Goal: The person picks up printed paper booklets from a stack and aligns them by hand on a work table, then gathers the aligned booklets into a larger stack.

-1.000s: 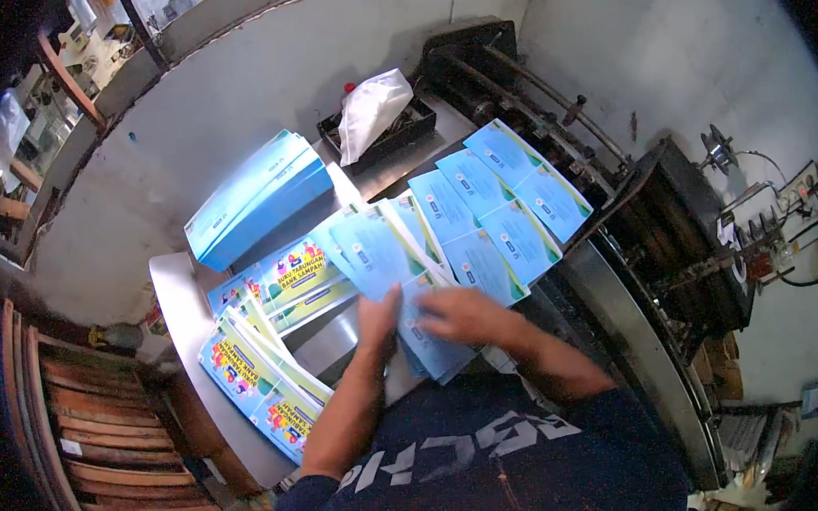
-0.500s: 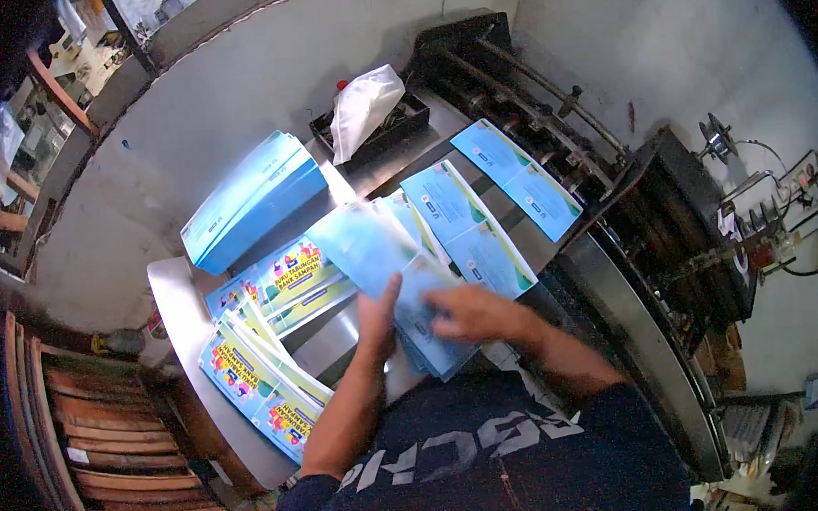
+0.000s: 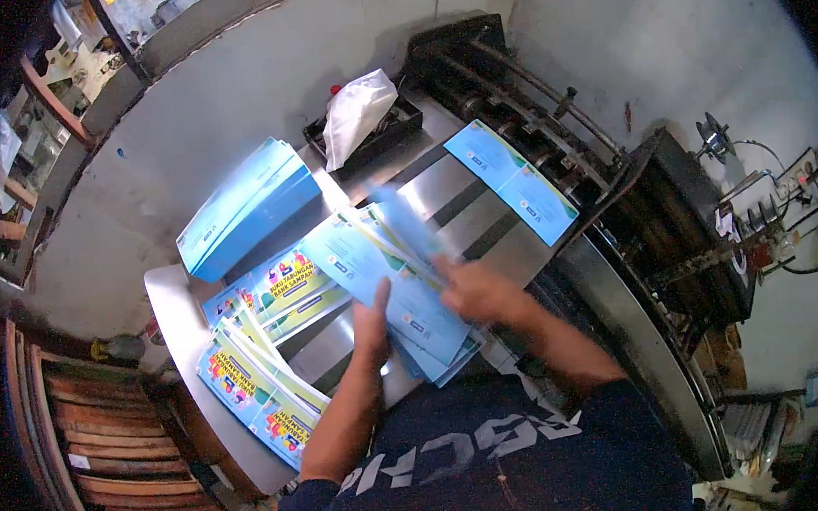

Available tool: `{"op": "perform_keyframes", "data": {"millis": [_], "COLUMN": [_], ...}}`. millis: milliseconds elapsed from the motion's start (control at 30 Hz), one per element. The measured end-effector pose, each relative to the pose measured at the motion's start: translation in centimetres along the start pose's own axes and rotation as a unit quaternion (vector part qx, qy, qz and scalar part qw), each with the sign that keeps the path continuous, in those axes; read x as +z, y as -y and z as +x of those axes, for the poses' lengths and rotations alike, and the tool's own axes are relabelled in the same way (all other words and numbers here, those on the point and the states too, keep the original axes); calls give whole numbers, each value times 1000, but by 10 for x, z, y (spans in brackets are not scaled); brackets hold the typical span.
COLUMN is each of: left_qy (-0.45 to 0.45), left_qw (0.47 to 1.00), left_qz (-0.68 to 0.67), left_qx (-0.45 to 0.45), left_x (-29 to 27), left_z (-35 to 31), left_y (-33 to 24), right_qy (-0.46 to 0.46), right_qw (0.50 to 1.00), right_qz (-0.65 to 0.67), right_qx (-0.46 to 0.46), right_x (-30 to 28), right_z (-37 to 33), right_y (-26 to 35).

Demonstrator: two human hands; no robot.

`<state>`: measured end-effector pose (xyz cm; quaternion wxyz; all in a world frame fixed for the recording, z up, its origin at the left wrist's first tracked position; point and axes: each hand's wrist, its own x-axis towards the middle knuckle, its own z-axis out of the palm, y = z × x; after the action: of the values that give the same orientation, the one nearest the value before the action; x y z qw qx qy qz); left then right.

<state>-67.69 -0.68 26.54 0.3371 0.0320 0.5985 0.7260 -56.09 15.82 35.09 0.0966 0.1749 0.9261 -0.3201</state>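
My left hand [image 3: 372, 325] grips a fanned bunch of light-blue printed cover sheets [image 3: 372, 267] from its left edge, thumb on top. On the right of the bunch, my right hand [image 3: 480, 290] is closed on the near end of another blue printed sheet [image 3: 411, 225], which is tilted and smeared by motion. A tall stack of blue sheets [image 3: 252, 209] stands beyond my left hand. Nearer on the left lie spread yellow-and-blue covers [image 3: 289, 280] with cartoon figures, and a second pile of such covers [image 3: 263, 391].
One blue sheet [image 3: 512, 182] lies beside a dark machine with rollers [image 3: 522, 108] at the right. A black tray [image 3: 406, 124] with a white cloth [image 3: 359, 113] sits at the back. A metal table [image 3: 173, 303] carries the papers; wooden slats [image 3: 126, 451] stand at lower left.
The blue sheet that lay right of the bunch has left the table and is lifted in my right hand, tilted toward the bunch. My left hand keeps its hold.
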Motion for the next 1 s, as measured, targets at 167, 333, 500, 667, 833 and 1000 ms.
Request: {"op": "perform_keyframes", "data": {"millis": [167,333,500,667,833,1000], "left_qy": [28,0,-10,-39,15,106], "left_qw": [999,1000,998,999,997,869], "left_qz": [25,28,41,6,58,436], "left_qx": [33,8,-43,-16,40,208], "left_x": [-16,-7,-2,3,4,16], "left_z": [11,9,7,8,8,-18], "left_y": [19,20,10,10,-8,-106], "right_qy": [-41,-237,-197,-92,13,-47], "right_qw": [989,936,863,985,992,946], "right_qz": [119,-194,-461,-107,48,321], "right_qx": [74,174,56,96,-116,6], "right_x": [-19,-47,-43,-28,30,-16], "right_z": [22,42,50,32,-26,-37], "right_y": [-8,-167,-173,-82,27,-19]}}
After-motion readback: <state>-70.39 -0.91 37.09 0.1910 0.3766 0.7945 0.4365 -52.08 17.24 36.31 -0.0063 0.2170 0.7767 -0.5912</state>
